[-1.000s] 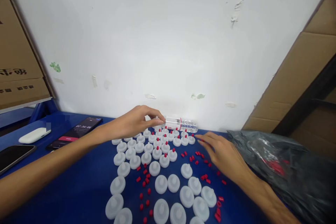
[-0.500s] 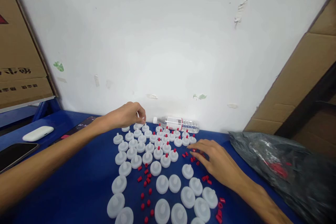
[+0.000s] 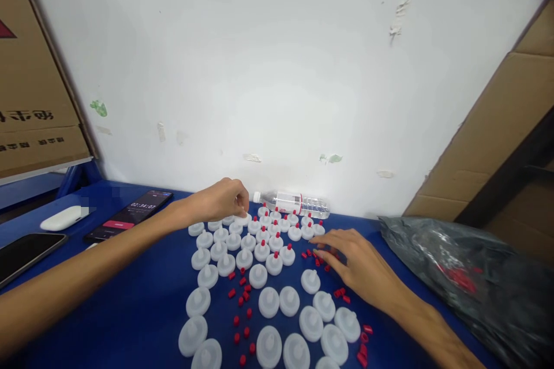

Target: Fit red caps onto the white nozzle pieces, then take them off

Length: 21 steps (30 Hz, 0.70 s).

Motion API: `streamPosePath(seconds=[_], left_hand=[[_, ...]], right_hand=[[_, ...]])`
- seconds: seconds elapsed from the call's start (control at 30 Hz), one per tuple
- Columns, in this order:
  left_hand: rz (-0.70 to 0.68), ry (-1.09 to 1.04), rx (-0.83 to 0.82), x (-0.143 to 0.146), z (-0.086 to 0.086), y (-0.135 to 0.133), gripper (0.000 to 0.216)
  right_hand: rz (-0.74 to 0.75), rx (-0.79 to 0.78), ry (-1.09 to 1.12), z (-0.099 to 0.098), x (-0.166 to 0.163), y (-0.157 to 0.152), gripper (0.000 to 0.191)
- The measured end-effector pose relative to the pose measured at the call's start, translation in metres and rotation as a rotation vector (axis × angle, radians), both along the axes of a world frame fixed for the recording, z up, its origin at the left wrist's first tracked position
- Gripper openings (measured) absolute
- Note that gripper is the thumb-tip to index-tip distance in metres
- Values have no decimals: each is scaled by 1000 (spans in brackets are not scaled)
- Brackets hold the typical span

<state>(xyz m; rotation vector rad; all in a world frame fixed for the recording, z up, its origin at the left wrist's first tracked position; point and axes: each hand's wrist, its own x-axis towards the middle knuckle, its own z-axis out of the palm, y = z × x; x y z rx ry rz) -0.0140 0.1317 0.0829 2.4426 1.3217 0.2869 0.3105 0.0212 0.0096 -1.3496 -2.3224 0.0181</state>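
My left hand (image 3: 227, 200) reaches to the back of the group, with thumb and fingers pinched on the tip of a white nozzle lid (image 3: 243, 220). Around it stand several more round white lids (image 3: 234, 241) with pointed nozzles facing up. To the right, other lids carry small red caps (image 3: 276, 255) on their nozzles. My right hand (image 3: 348, 253) hovers low over loose red caps (image 3: 317, 261), thumb and fingers apart; nothing shows between them. More uncapped lids (image 3: 311, 323) lie nearer to me, with loose red caps (image 3: 246, 295) among them.
A clear plastic bottle (image 3: 315, 206) lies along the white wall behind the lids. On the left are a lit phone (image 3: 142, 205), a white case (image 3: 60, 219) and a dark phone (image 3: 26, 253). A dark plastic bag (image 3: 433, 259) lies at the right on the blue table (image 3: 142, 311).
My left hand has shifted a little right and toward me, and the lid under its fingers has moved with it. My right hand stays nearly in place.
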Motion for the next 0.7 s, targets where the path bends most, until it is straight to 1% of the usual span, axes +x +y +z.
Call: streamPosePath(seconds=[0.1, 0.23, 0.4, 0.5, 0.7], left_hand=[[-18, -23, 5, 7, -3, -5, 13], [-18, -45, 14, 13, 1, -11, 16], [-33, -43, 0, 17, 2, -17, 14], [-30, -21, -10, 13, -1, -14, 12], [-48, 47, -1, -2, -9, 1, 6]], right_hand=[[11, 23, 10, 1, 0, 0, 24], [21, 42, 18, 1, -1, -1, 26], [25, 31, 14, 2, -2, -2, 25], [25, 19, 7, 2, -2, -2, 25], [17, 16, 0, 1, 0, -1, 26]])
